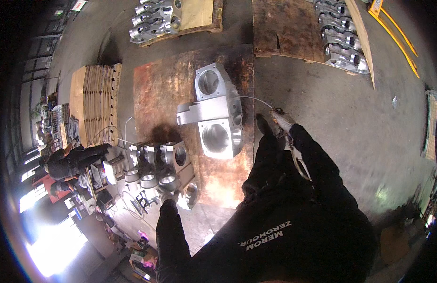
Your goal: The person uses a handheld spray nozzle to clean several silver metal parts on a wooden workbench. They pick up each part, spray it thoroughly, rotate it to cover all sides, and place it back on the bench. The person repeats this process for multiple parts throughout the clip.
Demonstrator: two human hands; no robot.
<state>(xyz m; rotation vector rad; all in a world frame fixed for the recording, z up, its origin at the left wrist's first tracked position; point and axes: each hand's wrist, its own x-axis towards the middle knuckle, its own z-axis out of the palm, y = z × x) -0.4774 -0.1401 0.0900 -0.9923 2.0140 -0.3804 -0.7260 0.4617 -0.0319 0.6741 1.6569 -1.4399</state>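
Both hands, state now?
Left hand: by metal castings; grip can't be told.
Right hand: closed, holding a tool with thin curved tube.

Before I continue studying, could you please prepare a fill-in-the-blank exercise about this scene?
The hand holding a tool with a thin curved tip is the ____ one.
The lone casting shows ____ large round openings on top.
The clustered castings lie to its ____ in the picture.
The long frame at the upper right is coloured ____.

Missing words: right; two; left; yellow.
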